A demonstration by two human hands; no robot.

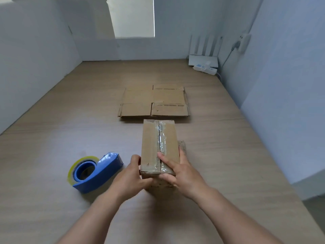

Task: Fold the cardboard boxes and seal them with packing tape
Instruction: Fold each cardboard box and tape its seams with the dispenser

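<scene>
A small folded cardboard box stands on the wooden table in front of me, with clear tape running along its top seam. My left hand grips its near left corner, fingers curled round the near face. My right hand holds the near right side, its index finger pressing the tape on top. A blue tape dispenser with a clear roll lies to the left of the box. A stack of flat unfolded boxes lies behind it.
A white router and a power strip sit at the far right corner by the wall. Walls close the table in on the left, back and right.
</scene>
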